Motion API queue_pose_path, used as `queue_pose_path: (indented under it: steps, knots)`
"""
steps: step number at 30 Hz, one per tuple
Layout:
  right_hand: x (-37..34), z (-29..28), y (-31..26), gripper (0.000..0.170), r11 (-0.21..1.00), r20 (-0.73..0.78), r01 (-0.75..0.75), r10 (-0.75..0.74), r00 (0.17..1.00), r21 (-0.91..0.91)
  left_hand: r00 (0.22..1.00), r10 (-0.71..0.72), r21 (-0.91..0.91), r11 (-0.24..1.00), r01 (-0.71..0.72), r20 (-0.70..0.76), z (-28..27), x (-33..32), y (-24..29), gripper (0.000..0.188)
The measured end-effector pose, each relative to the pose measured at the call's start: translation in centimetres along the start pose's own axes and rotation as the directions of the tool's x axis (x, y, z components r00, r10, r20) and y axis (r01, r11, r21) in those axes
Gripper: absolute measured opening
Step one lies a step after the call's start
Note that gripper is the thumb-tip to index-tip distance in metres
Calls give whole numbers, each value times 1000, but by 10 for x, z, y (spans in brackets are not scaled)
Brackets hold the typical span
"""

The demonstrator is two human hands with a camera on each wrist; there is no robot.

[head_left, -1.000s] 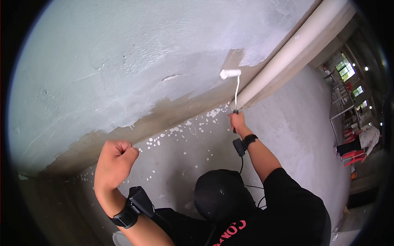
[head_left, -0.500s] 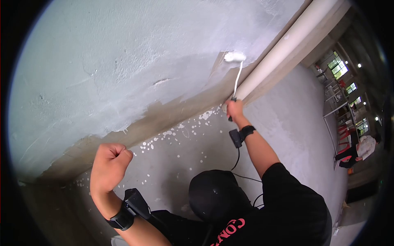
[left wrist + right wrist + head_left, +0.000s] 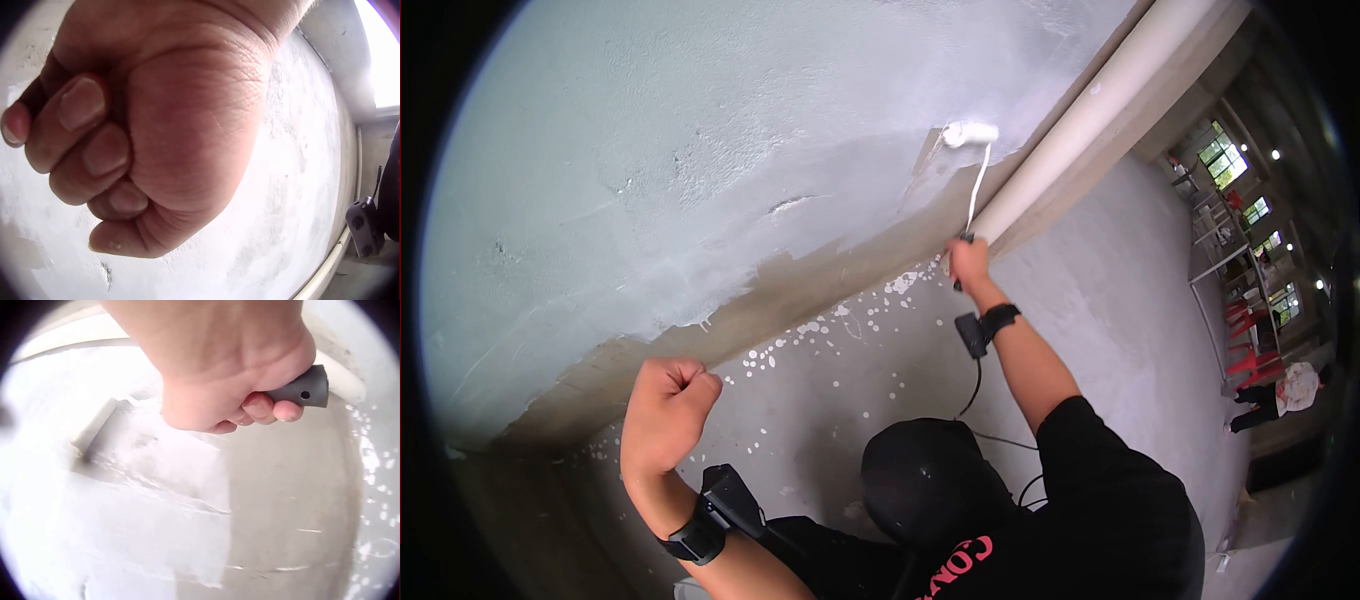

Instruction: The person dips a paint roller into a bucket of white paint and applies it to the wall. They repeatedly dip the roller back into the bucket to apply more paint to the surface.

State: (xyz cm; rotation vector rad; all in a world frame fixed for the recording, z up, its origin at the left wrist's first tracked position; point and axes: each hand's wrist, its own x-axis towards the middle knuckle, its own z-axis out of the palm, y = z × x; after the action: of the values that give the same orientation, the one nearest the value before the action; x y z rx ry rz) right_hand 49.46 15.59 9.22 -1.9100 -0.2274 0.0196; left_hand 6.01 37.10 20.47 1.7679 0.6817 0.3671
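Note:
A white paint roller (image 3: 971,134) lies against the wall (image 3: 700,130), close to the pipe. Its dark grey handle (image 3: 306,387) is gripped by the right hand (image 3: 971,262), fingers curled round it. In the right wrist view the roller (image 3: 94,427) touches the wall beside a line where pale coating meets bare grey-brown surface. The left hand (image 3: 668,412) is held up near the wall's lower part, its fingers curled into a fist. Nothing shows inside that fist (image 3: 181,119) in the left wrist view.
A pale pipe (image 3: 1100,110) runs along the wall's right edge down to the floor (image 3: 1070,300). White drips (image 3: 810,326) spot the floor at the wall's foot. A cable hangs from the right wrist. Red chairs (image 3: 1250,362), metal frames and a person (image 3: 1284,393) are far right.
Over the last second the right hand and roller have moved up along the wall and slightly left. The left fist has kept its shape. The distant person appears in a different pose.

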Motion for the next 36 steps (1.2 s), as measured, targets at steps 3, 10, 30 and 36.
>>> queue_pose_path:
  steps: [3,10,30,36]
  knots:
    - [22,-12,-37,25,994,-3,100,-100,995,52,1000,19,-6,1000,-19,6,0,0,0,32]
    - [-11,-3,-9,24,1000,-9,10,-10,1000,-10,999,37,-19,999,-36,28,7,2,6,32]
    - [3,-21,-14,23,949,-62,192,-214,975,-250,1000,15,7,1000,-15,24,4,3,5,30]
    - [-6,-25,-50,26,954,-70,238,-254,965,-180,999,19,7,1000,-19,26,6,4,5,29]
